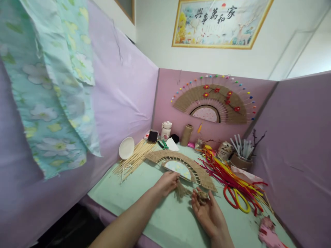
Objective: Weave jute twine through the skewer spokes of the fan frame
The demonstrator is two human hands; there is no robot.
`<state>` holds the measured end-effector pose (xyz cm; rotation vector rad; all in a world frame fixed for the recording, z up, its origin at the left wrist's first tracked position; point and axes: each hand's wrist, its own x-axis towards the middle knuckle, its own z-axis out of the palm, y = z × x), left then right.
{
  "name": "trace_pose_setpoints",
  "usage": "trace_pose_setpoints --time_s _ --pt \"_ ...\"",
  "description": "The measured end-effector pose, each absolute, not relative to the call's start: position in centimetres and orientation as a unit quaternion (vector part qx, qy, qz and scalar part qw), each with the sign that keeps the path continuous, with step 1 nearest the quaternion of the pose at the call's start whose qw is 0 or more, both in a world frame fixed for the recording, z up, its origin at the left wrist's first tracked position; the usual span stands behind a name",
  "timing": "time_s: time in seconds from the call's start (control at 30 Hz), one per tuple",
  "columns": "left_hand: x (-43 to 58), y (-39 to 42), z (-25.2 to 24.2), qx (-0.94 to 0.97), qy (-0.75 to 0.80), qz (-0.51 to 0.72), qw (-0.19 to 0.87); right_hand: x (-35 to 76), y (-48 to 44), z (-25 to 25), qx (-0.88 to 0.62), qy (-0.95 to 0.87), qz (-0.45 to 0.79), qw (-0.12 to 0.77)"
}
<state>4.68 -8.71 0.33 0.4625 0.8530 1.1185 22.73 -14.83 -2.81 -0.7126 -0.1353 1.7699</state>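
Observation:
My left hand [168, 183] is closed in a pinch at the lower edge of a burlap fan [204, 175]. From its fingertips hangs a frayed tan tassel [182, 191]. The fan lies on the table, with thin ribs and a pale blue flowered half-round [178, 168] at its centre. Palm up, my right hand [208, 213] holds a small tan coil that looks like twine [202, 197] in its curled fingers. A strand between tassel and coil is too fine to follow.
Left of the fan lie bamboo sticks [138, 156] and a white round dish [126, 148]. Red and yellow pipe cleaners [230, 175] spread at the right, near a pink glue gun [270, 234]. Jars and a cord spool [187, 135] stand behind. Another fan [191, 93] hangs on the partition.

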Motion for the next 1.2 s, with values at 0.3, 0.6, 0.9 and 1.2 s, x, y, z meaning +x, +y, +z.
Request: trace_pose_setpoints --time_s 0.3,0.6,0.9,1.2 --pt "8.4 -14.7 1.4 0.718 0.414 0.436 0.350 21.8 -14.6 -2.1 -0.297 -0.032 0.746 0.596" --pt "12.9 -13.6 -0.5 0.784 0.434 0.356 0.264 22.0 -14.0 -2.4 -0.285 -0.040 0.741 0.607" --pt "11.6 -12.4 -1.5 0.742 0.419 0.431 0.295 21.8 -14.0 -2.0 -0.258 0.003 0.727 0.636" --pt "11.3 -11.0 -2.0 0.574 0.432 0.530 0.450 21.8 -14.1 -1.7 -0.287 0.018 0.679 0.675"
